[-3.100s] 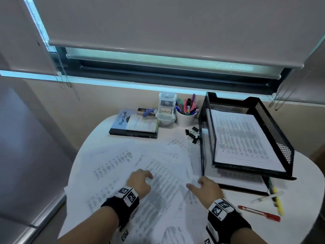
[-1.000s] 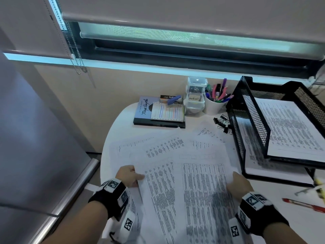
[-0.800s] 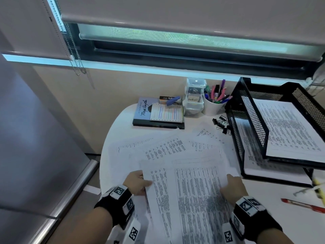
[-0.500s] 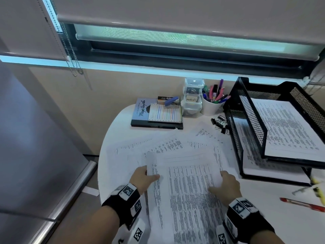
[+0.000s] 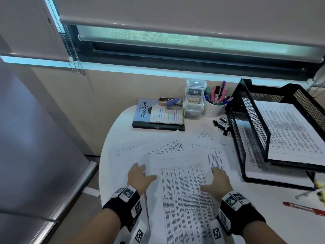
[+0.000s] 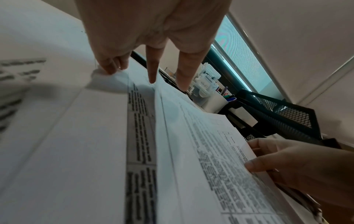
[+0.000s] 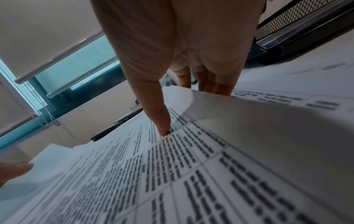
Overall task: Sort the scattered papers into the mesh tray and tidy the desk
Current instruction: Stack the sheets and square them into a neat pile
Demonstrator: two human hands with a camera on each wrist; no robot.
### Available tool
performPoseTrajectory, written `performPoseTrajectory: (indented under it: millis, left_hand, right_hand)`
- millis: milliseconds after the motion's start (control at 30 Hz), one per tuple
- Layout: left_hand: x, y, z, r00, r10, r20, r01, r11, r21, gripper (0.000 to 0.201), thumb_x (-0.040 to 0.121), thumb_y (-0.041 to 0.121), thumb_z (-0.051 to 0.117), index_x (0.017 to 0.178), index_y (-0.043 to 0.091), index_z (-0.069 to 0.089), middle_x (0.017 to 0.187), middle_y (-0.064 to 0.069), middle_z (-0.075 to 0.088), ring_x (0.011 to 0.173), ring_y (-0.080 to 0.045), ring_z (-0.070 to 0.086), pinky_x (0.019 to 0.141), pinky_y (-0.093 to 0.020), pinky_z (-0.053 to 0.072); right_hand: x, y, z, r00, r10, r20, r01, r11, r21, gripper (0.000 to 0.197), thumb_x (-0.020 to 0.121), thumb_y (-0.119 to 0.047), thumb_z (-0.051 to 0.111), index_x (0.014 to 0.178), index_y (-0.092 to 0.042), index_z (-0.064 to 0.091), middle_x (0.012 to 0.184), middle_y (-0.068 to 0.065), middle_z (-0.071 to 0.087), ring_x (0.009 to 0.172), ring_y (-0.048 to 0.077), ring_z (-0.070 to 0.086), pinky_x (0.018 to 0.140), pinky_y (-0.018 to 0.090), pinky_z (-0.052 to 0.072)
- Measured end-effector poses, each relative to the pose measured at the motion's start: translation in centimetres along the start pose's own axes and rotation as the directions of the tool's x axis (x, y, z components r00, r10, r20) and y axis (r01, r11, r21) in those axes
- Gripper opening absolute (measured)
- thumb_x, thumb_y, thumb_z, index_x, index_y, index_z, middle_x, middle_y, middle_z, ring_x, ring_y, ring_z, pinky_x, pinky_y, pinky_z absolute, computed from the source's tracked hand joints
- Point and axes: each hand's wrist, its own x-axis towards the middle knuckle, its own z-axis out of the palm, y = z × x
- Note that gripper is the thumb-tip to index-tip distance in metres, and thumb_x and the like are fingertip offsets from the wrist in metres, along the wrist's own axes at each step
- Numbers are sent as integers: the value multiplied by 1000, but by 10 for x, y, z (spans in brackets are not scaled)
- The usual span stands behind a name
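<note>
Our left hand point(image 5: 139, 176) presses spread fingertips on the papers point(image 5: 184, 191) left of the tray point(image 5: 253, 127), our right hand point(image 5: 218, 180) pinches their edge nearest it, so we judge an uneven squeeze could buckle sheets or slide loose ones off the desk point(image 5: 290, 229).

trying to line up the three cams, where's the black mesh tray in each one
Head: the mesh tray stands at the right, beside the papers.
Left wrist: the mesh tray is right of centre, beyond the right hand.
Right wrist: the mesh tray fills the top right corner, only partly in view.
Shared landmark: the lit window strip shows in all three.
</note>
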Motion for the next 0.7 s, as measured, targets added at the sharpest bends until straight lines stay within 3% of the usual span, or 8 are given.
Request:
performPoseTrajectory:
  millis: [167,233,333,400,467,567,633,700]
  left_hand:
    - [0,-5,0,998,64,-10,-64,990,-127,63,74,39,69,130,15,53,150,-7,30,139,-26,28,115,-39,26]
    - [4,-11,3,998,42,-37,-48,983,-176,72,66,46,70,129,15,53,144,-8,40,131,-27,41,109,-45,37]
    - [22,-34,12,999,12,-48,-22,981,-192,83,53,60,63,126,21,56,139,-4,47,126,-24,48,104,-46,43]
    - [19,-30,7,999,33,-32,-38,983,-181,83,54,61,63,127,22,56,140,-1,47,128,-22,47,105,-46,42]
    - [6,-17,-2,997,70,-11,-71,981,-181,75,65,52,70,130,17,52,144,2,40,134,-20,38,110,-44,35]
    - [2,-15,-7,994,53,-99,-68,985,-156,50,78,26,72,124,19,56,144,-5,40,138,-20,30,115,-39,24]
    - [2,-17,-12,987,19,-161,-41,990,-135,44,77,25,72,119,22,60,142,-8,44,136,-21,32,115,-38,25]
    - [1,-20,-16,983,-5,-185,-12,996,-88,47,77,27,72,121,21,58,143,-8,44,136,-22,33,115,-38,25]
  right_hand:
    - [-4,-17,6,996,-11,84,2,994,107,99,67,-18,82,145,-11,22,144,9,30,129,25,39,107,35,36]
    - [-5,-23,7,994,1,108,-16,990,140,91,70,-14,79,143,-9,25,140,9,40,126,26,44,99,29,39]
    - [-3,-27,10,988,21,155,-59,967,248,71,73,-7,75,133,-9,38,120,6,59,105,23,59,86,26,46]
    - [-2,-27,13,987,3,163,-52,952,302,54,73,-7,73,122,-8,53,105,3,66,92,21,64,83,32,53]
    - [-2,-27,12,991,-8,132,-37,943,331,31,76,-6,67,107,-7,64,92,4,70,85,23,67,78,36,56]
    - [-2,-19,3,999,34,24,-40,933,358,12,77,-4,63,86,-12,65,80,5,68,80,27,66,67,29,52]
    - [0,-7,-7,993,108,-47,-87,939,333,6,75,-8,65,73,-14,63,77,5,68,79,27,65,69,29,51]
    - [3,7,-14,980,168,-105,-141,963,230,6,71,-17,68,72,-12,65,78,8,68,79,27,64,73,31,53]
